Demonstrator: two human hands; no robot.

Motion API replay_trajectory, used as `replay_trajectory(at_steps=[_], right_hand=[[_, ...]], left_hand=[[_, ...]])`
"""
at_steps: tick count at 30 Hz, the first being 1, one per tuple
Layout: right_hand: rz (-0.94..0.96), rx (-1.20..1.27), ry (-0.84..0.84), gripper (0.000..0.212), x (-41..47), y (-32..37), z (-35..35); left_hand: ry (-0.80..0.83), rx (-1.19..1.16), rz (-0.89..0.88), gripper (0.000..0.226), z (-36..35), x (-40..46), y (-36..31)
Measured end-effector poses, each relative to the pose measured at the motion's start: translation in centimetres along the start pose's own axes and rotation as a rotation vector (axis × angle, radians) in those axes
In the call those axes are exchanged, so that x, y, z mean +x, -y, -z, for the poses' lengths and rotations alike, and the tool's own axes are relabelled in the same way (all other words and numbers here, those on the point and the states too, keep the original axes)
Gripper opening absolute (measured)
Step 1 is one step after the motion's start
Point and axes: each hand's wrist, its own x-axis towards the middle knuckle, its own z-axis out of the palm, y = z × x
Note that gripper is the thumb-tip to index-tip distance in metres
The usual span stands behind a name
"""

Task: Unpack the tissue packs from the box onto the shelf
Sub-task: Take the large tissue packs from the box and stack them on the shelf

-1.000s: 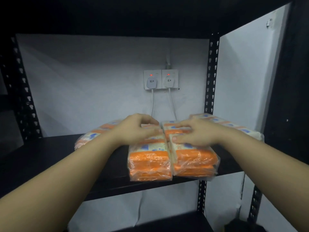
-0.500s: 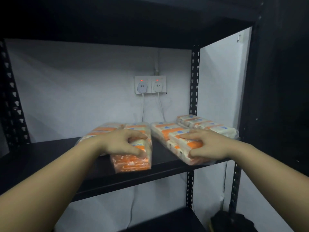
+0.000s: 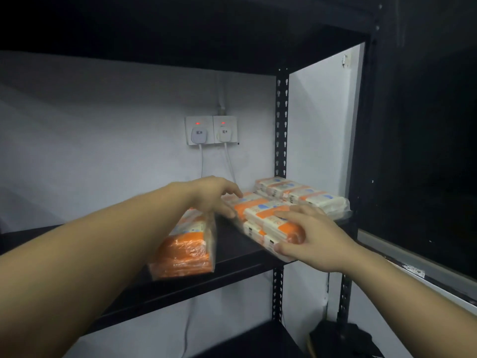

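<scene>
Black shelf (image 3: 180, 285) is filling; right hand (image 3: 307, 239) is clasping a tissue pack (image 3: 271, 218), left hand (image 3: 211, 197) spread (arranging); next, nudging it rearward.

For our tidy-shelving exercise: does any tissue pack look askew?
Yes. The pack under the right hand juts past the shelf front edge, angled. The left pack also sits skewed.

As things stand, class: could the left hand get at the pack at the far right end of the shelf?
Probably not easily. The left hand hovers near the middle pack, and that pack and the right hand lie between it and the far-right pack.
</scene>
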Motion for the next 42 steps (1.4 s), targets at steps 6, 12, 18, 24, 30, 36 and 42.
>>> replay_trajectory(at_steps=[6,12,18,24,30,36,42], right_hand=[[0.037,0.029,0.012,0.073,0.1,-0.6,-0.1],[0.004,0.054,0.022,0.061,-0.1,0.1,0.4],[-0.155,0.011,-0.077,0.113,-1.8,0.2,-0.4],[-0.185,0.102,-0.224,0.097,-2.0,0.1,-1.6],[-0.162,0.2,-0.291,0.08,-1.3,-0.2,-0.8],[-0.149,0.225,-0.289,0.076,-1.5,-0.7,-0.8],[-0.131,0.23,-0.367,0.075,-1.3,-1.3,0.9]], left_hand=[[-0.045,-0.007,-0.084,0.051,-1.9,2.6,0.5],[-0.01,-0.077,-0.064,0.061,-1.4,3.5,2.3],[0.117,-0.091,0.218,0.08,-0.4,5.8,5.5],[0.066,-0.136,0.29,0.079,-1.8,7.5,6.2],[-0.027,-0.192,0.284,0.048,-1.5,7.7,5.8],[-0.047,-0.216,0.284,0.033,-1.8,7.8,6.0],[-0.245,-0.396,0.218,0.022,0.0,8.4,5.3]])
